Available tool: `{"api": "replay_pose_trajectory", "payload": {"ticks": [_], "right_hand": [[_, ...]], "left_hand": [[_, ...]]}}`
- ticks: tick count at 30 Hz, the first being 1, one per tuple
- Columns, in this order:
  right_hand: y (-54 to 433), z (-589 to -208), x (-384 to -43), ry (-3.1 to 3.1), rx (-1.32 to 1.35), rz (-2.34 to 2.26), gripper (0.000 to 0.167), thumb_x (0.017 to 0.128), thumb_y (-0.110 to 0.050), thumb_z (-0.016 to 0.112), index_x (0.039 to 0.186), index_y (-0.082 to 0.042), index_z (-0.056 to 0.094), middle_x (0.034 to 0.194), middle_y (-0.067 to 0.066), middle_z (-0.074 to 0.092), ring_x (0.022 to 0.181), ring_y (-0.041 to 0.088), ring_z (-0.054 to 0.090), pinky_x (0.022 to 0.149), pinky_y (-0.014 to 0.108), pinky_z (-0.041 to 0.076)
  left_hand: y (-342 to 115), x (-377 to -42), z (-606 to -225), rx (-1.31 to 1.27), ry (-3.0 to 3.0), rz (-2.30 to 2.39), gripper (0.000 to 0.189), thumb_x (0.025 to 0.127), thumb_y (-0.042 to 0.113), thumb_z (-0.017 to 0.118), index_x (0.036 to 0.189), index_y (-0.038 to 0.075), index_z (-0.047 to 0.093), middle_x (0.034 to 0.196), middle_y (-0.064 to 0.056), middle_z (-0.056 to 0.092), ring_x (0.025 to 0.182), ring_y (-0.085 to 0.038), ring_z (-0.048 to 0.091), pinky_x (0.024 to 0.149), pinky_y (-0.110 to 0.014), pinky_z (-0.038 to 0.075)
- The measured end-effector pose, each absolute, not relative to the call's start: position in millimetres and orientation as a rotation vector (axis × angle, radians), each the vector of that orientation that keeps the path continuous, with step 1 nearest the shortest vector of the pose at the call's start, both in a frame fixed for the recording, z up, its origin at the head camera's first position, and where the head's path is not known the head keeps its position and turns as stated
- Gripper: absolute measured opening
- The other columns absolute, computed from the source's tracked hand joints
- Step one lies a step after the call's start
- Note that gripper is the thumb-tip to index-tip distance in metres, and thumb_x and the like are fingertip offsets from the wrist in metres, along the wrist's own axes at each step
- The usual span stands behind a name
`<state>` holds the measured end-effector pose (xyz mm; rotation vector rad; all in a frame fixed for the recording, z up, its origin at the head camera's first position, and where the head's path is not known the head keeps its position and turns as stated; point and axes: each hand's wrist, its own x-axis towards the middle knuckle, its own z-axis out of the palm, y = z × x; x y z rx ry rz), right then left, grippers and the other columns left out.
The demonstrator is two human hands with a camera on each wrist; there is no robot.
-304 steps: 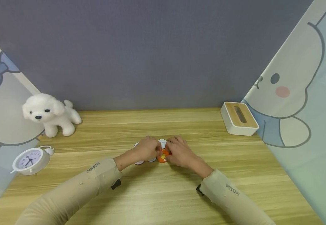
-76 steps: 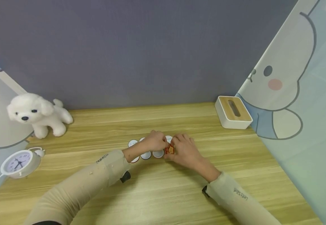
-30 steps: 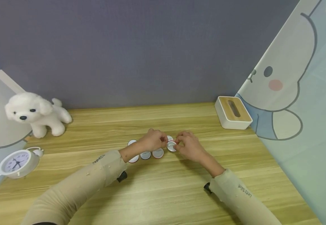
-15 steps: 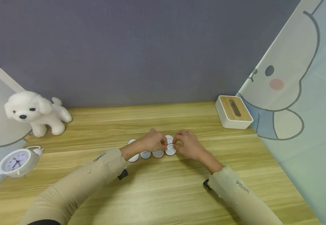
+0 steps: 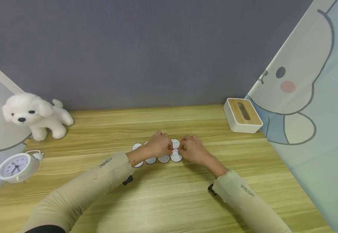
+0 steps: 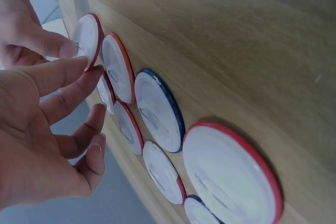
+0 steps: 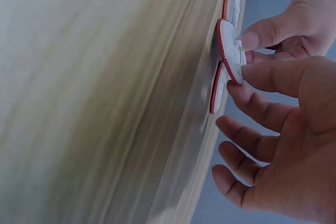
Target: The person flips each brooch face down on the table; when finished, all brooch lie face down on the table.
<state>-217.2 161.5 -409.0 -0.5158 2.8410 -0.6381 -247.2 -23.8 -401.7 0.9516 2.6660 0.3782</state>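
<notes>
Several round button badges lie in two rows on the wooden table, white pin backs up. At the right end of the near row, one red-rimmed badge is between both hands; the right wrist view shows this badge tilted, overlapping a neighbouring red-rimmed badge. My left hand pinches its edge with thumb and index finger, the other fingers loosely curled in the left wrist view. From the right, my right hand pinches the same badge. Near the left hand are an orange-rimmed badge and a navy-rimmed badge. The left forearm hides part of the rows.
A white plush dog and a white alarm clock stand at the left. A white tissue box with a wooden lid is at the back right. A grey partition closes off the table's far edge.
Earlier an orange badge, then a red one, showed picture side up between the hands. The last badge now shows its white back and has come down nearer, below the far-row badge.
</notes>
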Motion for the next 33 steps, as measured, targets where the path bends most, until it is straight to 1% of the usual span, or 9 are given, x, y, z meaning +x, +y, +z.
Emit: {"api": "replay_pose_trajectory", "payload": {"ticks": [4, 10, 15, 19, 23, 27, 31, 33], "right_hand": [[160.5, -409.4, -218.3, 2.841, -0.488, -0.614, 0.016, 0.092, -0.018, 0.065, 0.076, -0.017, 0.069, 0.129, 0.013, 0.062, 0.117, 0.035, 0.049, 0.096, 0.058, 0.041], [157.6, -411.1, -220.4, 2.876, -0.458, -0.551, 0.013, 0.091, -0.018, 0.064, 0.080, -0.015, 0.071, 0.130, 0.013, 0.061, 0.120, 0.035, 0.047, 0.097, 0.057, 0.041], [155.4, -411.0, -221.2, 2.891, -0.427, -0.520, 0.012, 0.091, -0.018, 0.065, 0.082, -0.014, 0.072, 0.131, 0.011, 0.061, 0.122, 0.034, 0.046, 0.099, 0.056, 0.040], [154.7, -410.7, -221.1, 2.889, -0.418, -0.492, 0.013, 0.091, -0.018, 0.065, 0.080, -0.014, 0.070, 0.132, 0.011, 0.060, 0.122, 0.034, 0.046, 0.098, 0.055, 0.040], [155.5, -412.6, -220.7, 2.896, -0.423, -0.482, 0.016, 0.091, -0.018, 0.064, 0.076, -0.014, 0.067, 0.131, 0.012, 0.060, 0.122, 0.035, 0.046, 0.097, 0.056, 0.041], [157.7, -412.8, -218.7, 2.894, -0.442, -0.495, 0.015, 0.092, -0.019, 0.064, 0.078, -0.015, 0.069, 0.131, 0.011, 0.060, 0.122, 0.034, 0.046, 0.098, 0.055, 0.041], [160.2, -411.5, -216.2, 2.877, -0.455, -0.498, 0.008, 0.088, -0.020, 0.069, 0.081, -0.018, 0.068, 0.127, 0.009, 0.061, 0.118, 0.032, 0.046, 0.094, 0.050, 0.039], [160.7, -411.4, -215.2, 2.869, -0.456, -0.505, 0.008, 0.085, -0.019, 0.072, 0.080, -0.018, 0.066, 0.125, 0.008, 0.061, 0.116, 0.031, 0.046, 0.091, 0.048, 0.037]], "left_hand": [[-21.6, -245.9, -401.3, 0.936, 2.685, 0.348, 0.013, 0.090, 0.027, 0.075, 0.094, 0.015, 0.079, 0.095, 0.004, 0.070, 0.096, -0.017, 0.049, 0.091, -0.037, 0.035], [-19.2, -244.5, -403.6, 0.881, 2.706, 0.324, 0.014, 0.091, 0.027, 0.074, 0.097, 0.015, 0.080, 0.103, -0.001, 0.066, 0.097, -0.021, 0.045, 0.086, -0.036, 0.038], [-17.8, -244.1, -405.1, 0.883, 2.722, 0.335, 0.011, 0.090, 0.025, 0.075, 0.090, 0.015, 0.080, 0.100, -0.001, 0.065, 0.096, -0.022, 0.045, 0.085, -0.037, 0.038], [-17.1, -243.2, -404.9, 0.876, 2.730, 0.341, 0.012, 0.089, 0.026, 0.076, 0.085, 0.016, 0.080, 0.098, -0.001, 0.064, 0.095, -0.022, 0.045, 0.084, -0.037, 0.038], [-17.1, -242.2, -405.6, 0.869, 2.733, 0.339, 0.013, 0.090, 0.027, 0.076, 0.086, 0.016, 0.081, 0.098, 0.000, 0.064, 0.094, -0.022, 0.044, 0.083, -0.036, 0.038], [-19.5, -242.1, -404.6, 0.865, 2.740, 0.354, 0.013, 0.091, 0.026, 0.074, 0.087, 0.016, 0.080, 0.098, 0.000, 0.065, 0.095, -0.021, 0.046, 0.085, -0.038, 0.039], [-25.3, -244.4, -400.6, 0.870, 2.758, 0.372, 0.014, 0.091, 0.030, 0.074, 0.088, 0.017, 0.079, 0.097, -0.001, 0.067, 0.095, -0.021, 0.048, 0.088, -0.040, 0.039], [-28.8, -246.0, -397.8, 0.861, 2.764, 0.386, 0.015, 0.092, 0.031, 0.074, 0.090, 0.017, 0.079, 0.100, -0.002, 0.067, 0.095, -0.021, 0.048, 0.089, -0.039, 0.038]]}}
